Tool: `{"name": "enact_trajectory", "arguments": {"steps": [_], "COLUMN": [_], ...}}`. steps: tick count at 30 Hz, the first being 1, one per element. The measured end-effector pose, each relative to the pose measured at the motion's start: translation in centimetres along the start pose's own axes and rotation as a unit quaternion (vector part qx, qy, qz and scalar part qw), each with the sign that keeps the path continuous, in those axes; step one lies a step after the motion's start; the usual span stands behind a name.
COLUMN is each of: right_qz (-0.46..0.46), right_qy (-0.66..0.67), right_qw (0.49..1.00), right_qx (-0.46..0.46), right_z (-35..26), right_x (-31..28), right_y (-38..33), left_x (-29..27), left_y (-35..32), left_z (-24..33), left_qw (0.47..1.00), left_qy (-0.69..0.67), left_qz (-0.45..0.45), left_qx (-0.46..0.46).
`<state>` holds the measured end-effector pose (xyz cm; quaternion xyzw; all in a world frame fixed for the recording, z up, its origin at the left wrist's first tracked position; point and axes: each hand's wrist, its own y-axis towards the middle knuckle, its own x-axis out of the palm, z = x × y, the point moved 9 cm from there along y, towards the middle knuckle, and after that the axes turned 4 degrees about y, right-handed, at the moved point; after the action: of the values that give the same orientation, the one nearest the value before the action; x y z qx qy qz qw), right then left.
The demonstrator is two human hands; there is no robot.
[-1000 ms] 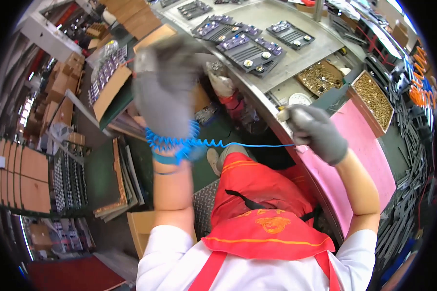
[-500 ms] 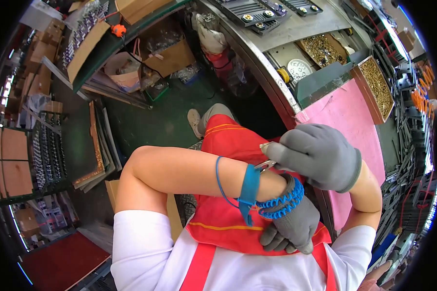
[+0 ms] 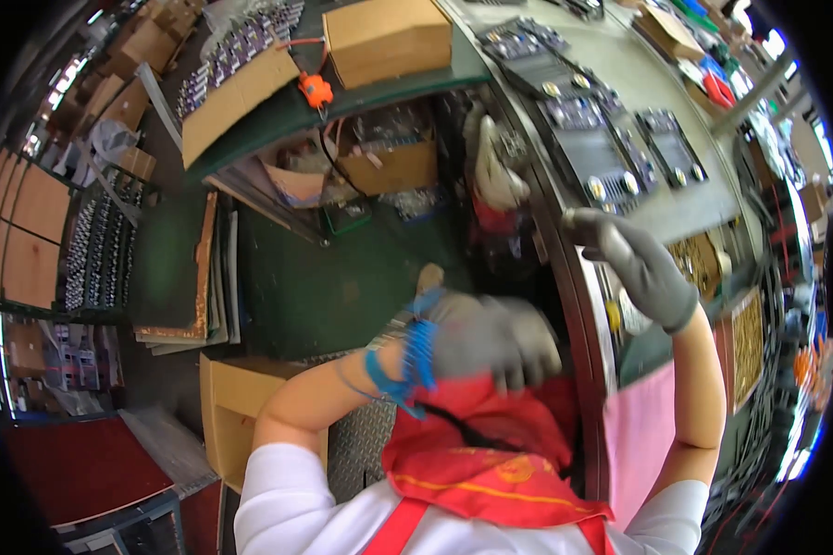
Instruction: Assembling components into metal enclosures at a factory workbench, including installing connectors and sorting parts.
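My left hand [image 3: 495,342] wears a grey glove and hangs over the red apron [image 3: 491,476]; motion smears its fingers, so their hold does not show. Round that wrist sit a blue wrist strap [image 3: 379,370] and a coiled blue cord [image 3: 420,353]. My right hand [image 3: 643,273], gloved in grey too, reaches over the workbench edge with fingers stretched out and nothing seen in them. Just beyond it lie dark metal frames with round fittings [image 3: 588,153], and a smaller frame [image 3: 671,148] stands to their right.
Pink sheeting [image 3: 640,435] covers the near bench, beside a box of small brass-coloured parts [image 3: 745,347]. A green shelf table [image 3: 389,88] at far left carries a cardboard box [image 3: 387,39]. An open carton [image 3: 236,407] stands by my left elbow.
My right hand has left the metal clip at the left wrist strap and moved out over the bench. My left hand has swung forward and left, away from my body. The view has shifted.
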<state>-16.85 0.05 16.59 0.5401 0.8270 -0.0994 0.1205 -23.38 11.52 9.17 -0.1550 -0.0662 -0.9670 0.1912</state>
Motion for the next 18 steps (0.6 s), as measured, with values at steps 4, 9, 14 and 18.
{"name": "enact_trajectory", "arguments": {"steps": [4,9,14,18], "right_qz": [0.008,0.26,0.095,0.083], "right_qy": [0.236,-0.051,0.413,0.5], "right_qw": [0.968,0.952,0.879,0.817], "right_qx": [0.083,0.151,0.219,0.274], "right_z": [3.7,6.2,10.8,12.4], "right_x": [-3.2,-8.6,-4.7,-2.8], "right_y": [16.3,36.7,44.7,45.5], "left_x": [-27.3,-42.6,-49.6,-51.2], "left_y": [-8.3,-9.4,-4.6,-3.5], "left_z": [9.0,15.2,15.2,13.6], "left_qw": [0.831,0.746,0.791,0.794], "left_qy": [0.094,0.072,0.016,-0.141], "left_qz": [0.528,0.642,0.609,0.591], "left_qx": [0.146,0.16,0.053,0.004]}}
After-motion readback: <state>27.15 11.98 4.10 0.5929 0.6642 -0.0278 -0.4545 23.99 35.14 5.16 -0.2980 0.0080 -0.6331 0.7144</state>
